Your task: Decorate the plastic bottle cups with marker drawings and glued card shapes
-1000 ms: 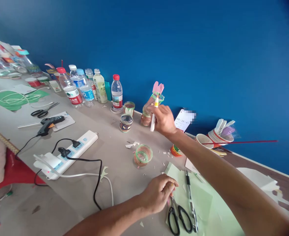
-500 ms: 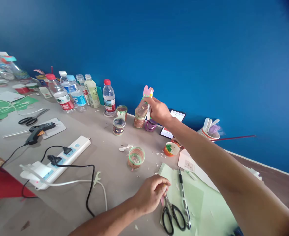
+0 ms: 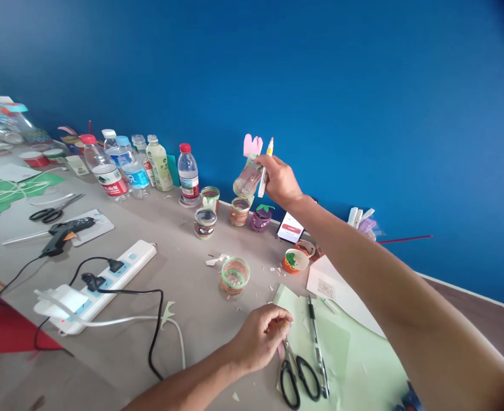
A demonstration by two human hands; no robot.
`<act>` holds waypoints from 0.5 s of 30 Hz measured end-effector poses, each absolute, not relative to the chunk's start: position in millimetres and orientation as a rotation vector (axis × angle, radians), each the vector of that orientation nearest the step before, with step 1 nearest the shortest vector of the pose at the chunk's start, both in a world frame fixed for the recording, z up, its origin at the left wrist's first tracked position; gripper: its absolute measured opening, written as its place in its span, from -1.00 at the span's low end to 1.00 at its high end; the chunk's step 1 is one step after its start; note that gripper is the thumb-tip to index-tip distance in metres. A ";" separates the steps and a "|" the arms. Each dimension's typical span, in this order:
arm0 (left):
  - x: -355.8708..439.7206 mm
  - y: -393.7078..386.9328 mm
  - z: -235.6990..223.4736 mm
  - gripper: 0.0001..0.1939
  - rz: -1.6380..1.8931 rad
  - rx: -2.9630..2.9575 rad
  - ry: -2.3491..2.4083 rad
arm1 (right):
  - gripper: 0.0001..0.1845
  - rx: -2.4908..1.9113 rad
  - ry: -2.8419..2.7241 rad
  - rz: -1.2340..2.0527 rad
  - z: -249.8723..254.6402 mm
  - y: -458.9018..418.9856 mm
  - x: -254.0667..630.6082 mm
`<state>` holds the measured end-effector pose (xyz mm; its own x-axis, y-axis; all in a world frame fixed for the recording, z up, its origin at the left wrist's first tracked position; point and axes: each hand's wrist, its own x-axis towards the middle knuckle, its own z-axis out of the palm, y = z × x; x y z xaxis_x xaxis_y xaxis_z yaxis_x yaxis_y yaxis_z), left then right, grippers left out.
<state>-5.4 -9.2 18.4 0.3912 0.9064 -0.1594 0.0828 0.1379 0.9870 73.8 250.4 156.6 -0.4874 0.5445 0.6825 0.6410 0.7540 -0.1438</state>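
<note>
Clasped in the right hand (image 3: 282,182) were both a white marker (image 3: 262,186), its yellow end upward, and the neck of a clear bottle (image 3: 246,180) with a pink paper top (image 3: 252,145). Half a second earlier, the bottle's lower end had been down at the brown-wrapped cup (image 3: 238,216); now it had risen, tilted, and hung just above that cup. So the cup's mouth had come into view, and the hand, rather than the cup, seemed to bear the bottle. A purple cup (image 3: 259,221) stood beside the brown one, more fully visible than before.

Nearer me, the left hand (image 3: 258,338) had barely shifted. Its fingers were drawn narrowly together by the tips of the scissors (image 3: 290,353); I couldn't tell what, if anything, they pinched. A pen (image 3: 318,348) lay beside the scissors on pale green paper (image 3: 358,365), while a green-rimmed cup (image 3: 230,285) stood farther in on the table (image 3: 161,220).
</note>
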 end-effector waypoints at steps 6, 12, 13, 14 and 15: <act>-5.3 -8.7 13.4 -0.46 0.916 1.136 0.889 | -0.78 -0.709 -2.164 -0.032 198.9 173.5 128.5; -5.9 -1.9 2.6 -0.37 1.126 0.792 0.754 | -0.68 -0.749 -2.365 0.273 185.6 72.7 190.0; -5.8 -1.1 3.9 -0.35 1.153 0.750 0.698 | -0.66 -0.745 -2.382 0.284 178.4 62.0 192.9; -5.4 -0.6 6.4 -0.34 1.150 0.741 0.644 | -0.64 -0.755 -2.395 0.298 170.8 53.8 194.1; -4.8 -0.5 9.8 -0.35 1.129 0.763 0.588 | -0.62 -0.769 -2.394 0.307 163.1 47.9 193.8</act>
